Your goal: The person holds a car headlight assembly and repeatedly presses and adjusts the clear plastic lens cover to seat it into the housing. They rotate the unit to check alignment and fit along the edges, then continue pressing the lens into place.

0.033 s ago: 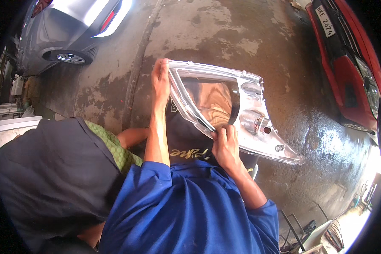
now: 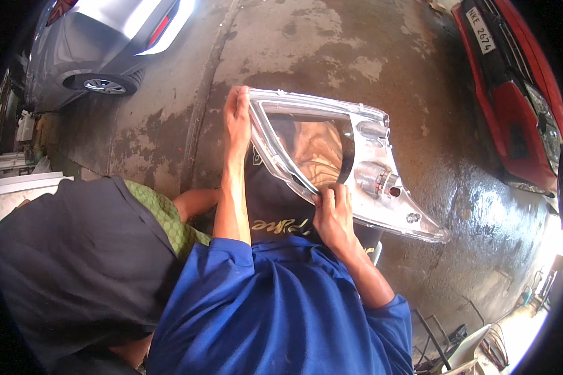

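Between my two hands is a car headlight [image 2: 372,164], a curved, pointed piece with a clear, shiny silver frame and a dark, glossy opening with brown reflections. My left hand [image 2: 237,115] is closed round its far left corner, with some fingers hidden behind it. At the near edge, the bent fingers of my right hand [image 2: 335,215] grip the rim beside the opening. The pointed end reaches out to the right. Round lamp recesses show in the silver part. Below it lies dark cloth [image 2: 272,209] with yellow lettering.
Close on my left a person in a dark top [image 2: 84,244] bends forward, beside a white container [image 2: 19,194]. A grey car [image 2: 106,50] stands at far left, a red vehicle [image 2: 513,119] at far right. The concrete floor [image 2: 444,269] shines wet; metal frames and cables [image 2: 494,350] lie near right.
The person on my left has shifted very slightly, and the reflections in the headlight's opening have altered. My hands hold the headlight in the same place.
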Motion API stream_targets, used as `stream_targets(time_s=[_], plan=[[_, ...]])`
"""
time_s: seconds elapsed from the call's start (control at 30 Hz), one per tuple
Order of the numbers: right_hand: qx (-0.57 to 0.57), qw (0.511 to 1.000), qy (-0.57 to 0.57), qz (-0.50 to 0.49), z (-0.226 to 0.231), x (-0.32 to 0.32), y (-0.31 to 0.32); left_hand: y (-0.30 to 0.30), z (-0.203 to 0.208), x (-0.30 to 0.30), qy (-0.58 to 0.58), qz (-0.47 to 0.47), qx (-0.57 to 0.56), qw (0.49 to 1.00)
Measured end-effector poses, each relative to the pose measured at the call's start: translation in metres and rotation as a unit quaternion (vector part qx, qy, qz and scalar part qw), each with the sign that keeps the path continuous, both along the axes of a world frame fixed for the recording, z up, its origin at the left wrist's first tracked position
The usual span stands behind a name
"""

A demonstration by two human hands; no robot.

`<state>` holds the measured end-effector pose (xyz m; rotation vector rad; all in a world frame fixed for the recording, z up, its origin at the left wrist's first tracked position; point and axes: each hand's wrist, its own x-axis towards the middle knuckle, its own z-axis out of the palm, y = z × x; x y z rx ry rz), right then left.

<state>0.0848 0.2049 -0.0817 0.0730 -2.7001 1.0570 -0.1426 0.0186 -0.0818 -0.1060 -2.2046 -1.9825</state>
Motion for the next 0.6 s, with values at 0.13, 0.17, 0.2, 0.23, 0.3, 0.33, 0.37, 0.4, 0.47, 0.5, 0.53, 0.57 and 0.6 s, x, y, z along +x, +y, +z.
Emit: stream_targets(time_s=[0.13,0.17,0.2,0.23,0.3,0.33,0.37,0.4,0.47,0.5,0.53,0.57,0.6], plan=[[-0.002,1.000,0.002,-0.002,0.001,-0.004,-0.001,0.000,-0.001,0.001,-0.010,0.003,-0.002,1.000],[0.004,1.000,-0.003,-0.001,-0.004,-0.002,0.001,0.003,0.000,0.001,-0.018,0.001,0.000,1.000],[0.012,1.000,-0.009,-0.001,-0.006,-0.001,0.003,0.009,0.000,0.000,-0.014,0.000,-0.005,1.000],[0.006,1.000,-0.008,0.005,-0.002,-0.003,0.000,0.006,0.006,0.002,-0.008,0.011,-0.019,1.000],[0.002,1.000,-0.005,0.012,-0.001,-0.003,-0.001,0.003,0.011,0.003,-0.006,0.018,-0.022,1.000],[0.001,1.000,-0.002,0.010,-0.001,-0.004,-0.002,0.002,0.006,0.002,-0.011,0.014,-0.013,1.000],[0.003,1.000,-0.005,0.012,-0.001,-0.004,-0.003,-0.001,0.003,0.001,-0.015,0.011,-0.004,1.000],[0.006,1.000,-0.011,0.013,0.000,-0.003,-0.002,-0.001,0.003,0.001,-0.015,0.010,-0.005,1.000],[0.010,1.000,-0.013,0.016,0.001,-0.005,-0.003,-0.005,0.003,0.001,-0.014,0.010,-0.008,1.000],[0.015,1.000,-0.013,0.013,-0.001,-0.004,-0.002,-0.002,0.002,0.001,-0.013,0.010,-0.010,1.000],[0.019,1.000,-0.013,0.011,-0.001,-0.003,-0.001,0.001,0.002,0.001,-0.013,0.012,-0.012,1.000],[0.021,1.000,-0.017,0.008,-0.001,-0.003,0.000,0.004,0.002,0.001,-0.012,0.013,-0.015,1.000],[0.023,0.999,-0.021,0.005,-0.001,-0.003,0.000,0.005,0.000,0.002,-0.012,0.010,-0.014,1.000]])
